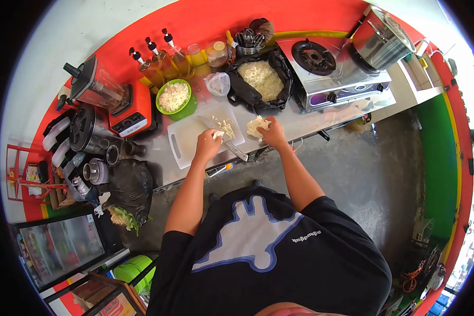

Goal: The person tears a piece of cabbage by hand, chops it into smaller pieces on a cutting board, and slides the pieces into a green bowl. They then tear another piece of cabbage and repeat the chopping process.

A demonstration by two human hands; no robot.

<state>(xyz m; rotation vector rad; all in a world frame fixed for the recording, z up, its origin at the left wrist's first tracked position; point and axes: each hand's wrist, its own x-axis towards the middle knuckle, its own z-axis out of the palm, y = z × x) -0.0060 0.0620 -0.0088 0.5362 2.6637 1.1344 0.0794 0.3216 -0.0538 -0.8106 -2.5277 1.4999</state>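
Observation:
My left hand point(208, 146) is closed, with a small whitish piece of food point(217, 135) at its fingertips, over the near edge of the white cutting board point(187, 138). A knife point(235, 150) lies across the board's right part, its handle towards me. Pale chopped bits point(226, 128) lie beside the blade. To the right of the board, my right hand point(274, 134) has its fingers closed on a pale, ragged lump of food point(257, 126) at the steel counter. The exact kind of food cannot be made out.
A green bowl point(158, 99) of pale pieces stands behind the board. A black plastic bag point(240, 92) of whitish shreds lies open beside a gas stove point(321, 94). A red blender point(129, 120) and pump bottles point(168, 63) line the left and back. The counter edge point(310, 138) faces me.

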